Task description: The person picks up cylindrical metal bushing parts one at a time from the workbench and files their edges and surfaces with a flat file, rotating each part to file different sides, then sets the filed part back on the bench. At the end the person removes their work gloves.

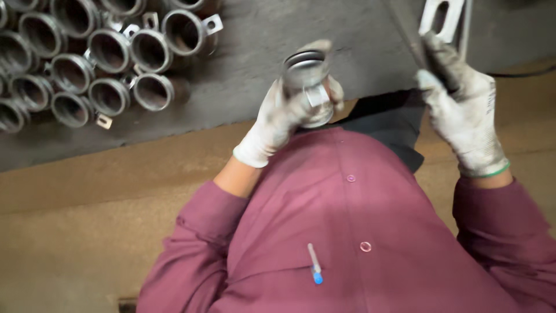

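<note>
The gloved left hand [284, 113] is raised above the dark counter [260, 40], fingers wrapped around a short metal pipe fitting [307, 81], while the gloved right hand [463, 110] grips a thin dark tool [418, 46] beside a slotted metal bracket [443, 17], with clustered metal fittings [92, 64] well apart at the left.

Warm, fairly dim light is falling evenly across the scene, leaving only soft shadows. Motion blur is smearing both gloved hands and the metal fitting [307, 81] at twelve o'clock. Faint glare is catching the rims of the metal rings [87, 64] at ten o'clock.
</note>
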